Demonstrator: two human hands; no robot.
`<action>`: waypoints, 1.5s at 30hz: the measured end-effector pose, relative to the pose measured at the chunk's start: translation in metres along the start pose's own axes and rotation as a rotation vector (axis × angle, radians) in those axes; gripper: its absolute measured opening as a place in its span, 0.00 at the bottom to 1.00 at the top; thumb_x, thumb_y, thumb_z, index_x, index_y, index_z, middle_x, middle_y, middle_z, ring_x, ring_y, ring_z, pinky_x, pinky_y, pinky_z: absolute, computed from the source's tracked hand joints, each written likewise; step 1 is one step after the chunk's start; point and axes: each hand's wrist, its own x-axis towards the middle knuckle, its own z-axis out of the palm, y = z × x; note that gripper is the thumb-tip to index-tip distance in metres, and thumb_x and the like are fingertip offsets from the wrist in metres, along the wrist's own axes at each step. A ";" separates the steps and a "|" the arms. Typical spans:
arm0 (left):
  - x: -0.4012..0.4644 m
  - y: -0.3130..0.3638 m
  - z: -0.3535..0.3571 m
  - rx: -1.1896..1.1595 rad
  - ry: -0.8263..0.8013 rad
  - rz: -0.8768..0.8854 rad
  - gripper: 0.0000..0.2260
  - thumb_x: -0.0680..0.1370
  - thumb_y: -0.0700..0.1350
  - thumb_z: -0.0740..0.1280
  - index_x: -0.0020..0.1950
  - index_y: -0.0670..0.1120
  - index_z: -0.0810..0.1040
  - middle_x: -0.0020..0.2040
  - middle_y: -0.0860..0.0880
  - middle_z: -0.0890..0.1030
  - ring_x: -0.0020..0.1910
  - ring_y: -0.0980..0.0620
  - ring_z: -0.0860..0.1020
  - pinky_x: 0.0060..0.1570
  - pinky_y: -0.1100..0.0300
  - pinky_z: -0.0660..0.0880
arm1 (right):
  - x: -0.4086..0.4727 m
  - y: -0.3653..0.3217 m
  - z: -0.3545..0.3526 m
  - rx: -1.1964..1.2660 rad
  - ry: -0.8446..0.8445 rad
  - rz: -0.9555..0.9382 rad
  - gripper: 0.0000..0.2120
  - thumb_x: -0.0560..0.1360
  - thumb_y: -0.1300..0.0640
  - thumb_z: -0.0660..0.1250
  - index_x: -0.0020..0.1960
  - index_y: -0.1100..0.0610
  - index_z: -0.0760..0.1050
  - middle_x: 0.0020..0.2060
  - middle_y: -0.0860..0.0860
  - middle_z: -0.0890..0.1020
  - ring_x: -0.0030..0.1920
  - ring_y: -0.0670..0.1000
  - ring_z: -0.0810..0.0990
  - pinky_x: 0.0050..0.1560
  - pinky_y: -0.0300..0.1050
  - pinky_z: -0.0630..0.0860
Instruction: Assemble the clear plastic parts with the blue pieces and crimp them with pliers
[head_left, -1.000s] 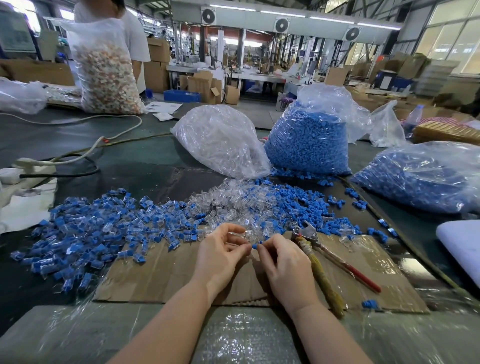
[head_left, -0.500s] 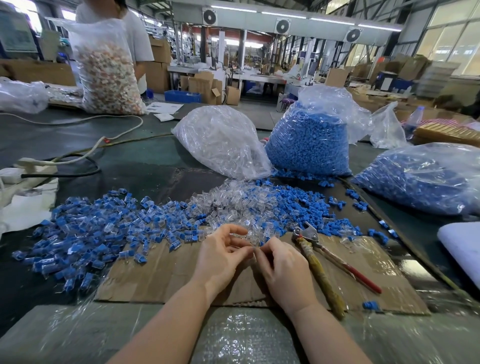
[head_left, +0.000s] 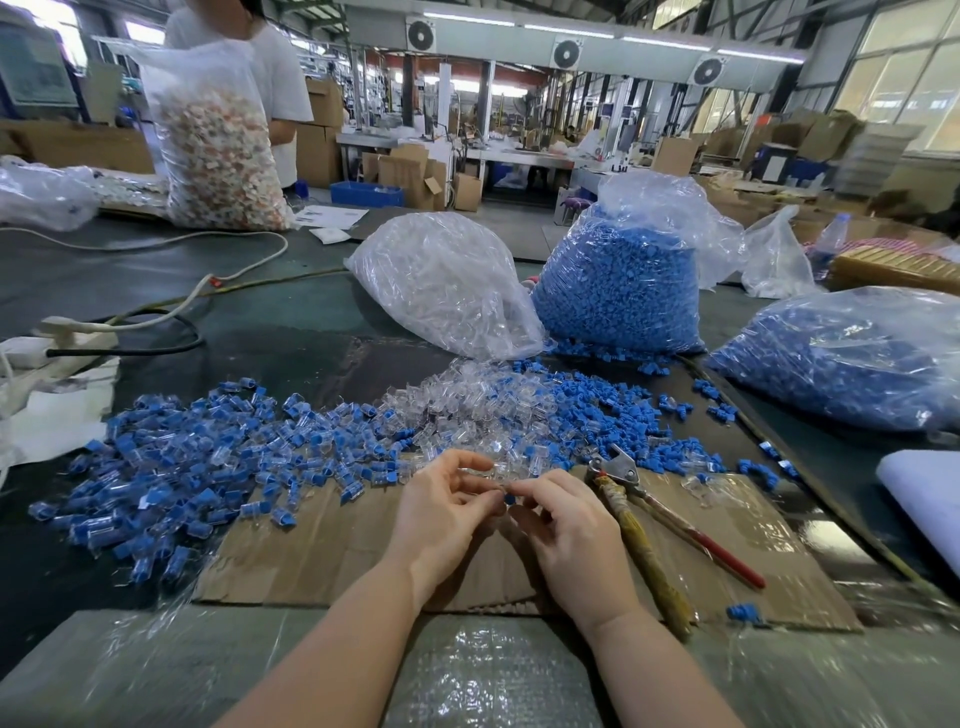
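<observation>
a factory hall stood behind a dark table (head_left: 291, 332) with a cardboard sheet (head_left: 322, 551) on it. over the sheet's far edge the left hand (head_left: 441, 512) pinched a clear part (head_left: 488, 475) and the right hand (head_left: 566, 525) pinched a blue piece (head_left: 509, 499). half a second before, no blue showed between the fingertips; now it did, so the two were likely being mated. the pliers (head_left: 639, 525) lay untouched on the sheet, just right of the hands, so crimping was probably next.

Factory hall. Overhead duct (head_left: 571, 39) carries three round fans (head_left: 566, 53). Fluorescent tube lights (head_left: 569, 28) run above. Large windows (head_left: 904, 78) occupy the right wall. Cardboard boxes (head_left: 410, 174) stand behind the dark desk (head_left: 291, 322).
</observation>
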 end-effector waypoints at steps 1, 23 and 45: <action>0.000 0.000 0.000 0.007 0.000 0.001 0.12 0.71 0.32 0.70 0.48 0.46 0.76 0.41 0.44 0.82 0.36 0.53 0.82 0.37 0.63 0.79 | 0.000 -0.001 0.000 0.000 0.007 -0.005 0.10 0.72 0.52 0.72 0.50 0.56 0.81 0.41 0.47 0.79 0.42 0.48 0.77 0.43 0.47 0.76; -0.001 0.000 -0.001 0.065 -0.020 0.019 0.12 0.71 0.34 0.72 0.49 0.46 0.76 0.42 0.45 0.82 0.41 0.50 0.82 0.41 0.63 0.78 | -0.001 0.000 0.001 -0.045 0.017 -0.013 0.11 0.71 0.50 0.72 0.48 0.56 0.80 0.41 0.47 0.79 0.42 0.48 0.76 0.42 0.44 0.75; 0.002 -0.001 -0.002 -0.063 0.015 -0.035 0.11 0.71 0.32 0.71 0.50 0.43 0.77 0.42 0.44 0.81 0.36 0.58 0.81 0.34 0.69 0.76 | -0.007 0.013 -0.051 -0.895 -0.269 0.694 0.23 0.79 0.40 0.52 0.64 0.55 0.66 0.64 0.54 0.71 0.62 0.55 0.70 0.59 0.49 0.69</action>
